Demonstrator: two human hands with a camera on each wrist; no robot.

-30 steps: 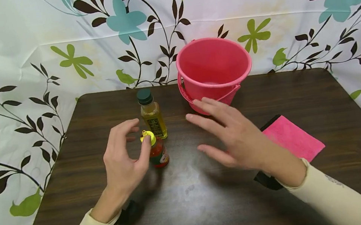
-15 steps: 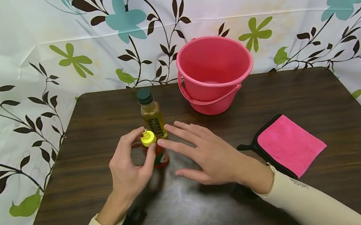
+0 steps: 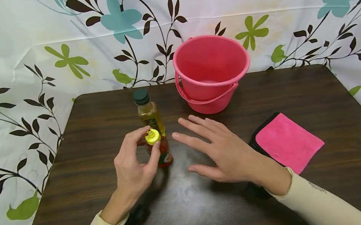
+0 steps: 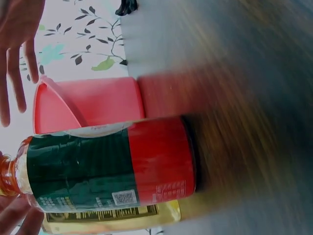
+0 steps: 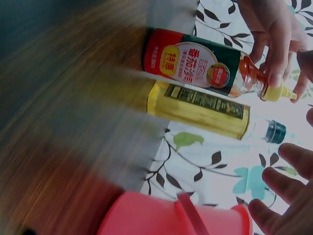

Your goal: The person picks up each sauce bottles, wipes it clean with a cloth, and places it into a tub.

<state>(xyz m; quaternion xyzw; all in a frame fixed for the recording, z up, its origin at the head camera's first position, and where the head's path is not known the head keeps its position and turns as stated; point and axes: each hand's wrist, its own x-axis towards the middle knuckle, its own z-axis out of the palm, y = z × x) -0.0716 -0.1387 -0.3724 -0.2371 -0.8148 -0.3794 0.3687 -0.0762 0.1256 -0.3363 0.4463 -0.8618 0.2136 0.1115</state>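
My left hand [image 3: 136,169] pinches the yellow nozzle cap of an upright ketchup bottle [image 3: 165,156] between thumb and fingers. Its red and green label fills much of the left wrist view, where the ketchup bottle [image 4: 93,164] lies across the frame. Just behind it stands an oil bottle [image 3: 148,111] with a dark green cap, partly hidden; the right wrist view shows the two bottles side by side. Apart from both, my right hand [image 3: 225,154] hovers to the right with fingers spread and nothing held.
A pink bucket [image 3: 212,91] stands at the back middle of the dark wooden table [image 3: 98,115], its handle hanging down in front. On the right lies a pink cloth [image 3: 290,141] with a black edge, partly covered by my right forearm. A patterned sheet [image 3: 69,20] hangs behind.
My left hand has closed in on the ketchup bottle's cap, and the bottle has shifted slightly right. My right hand came left near the bottle, then drew back a little to the right.
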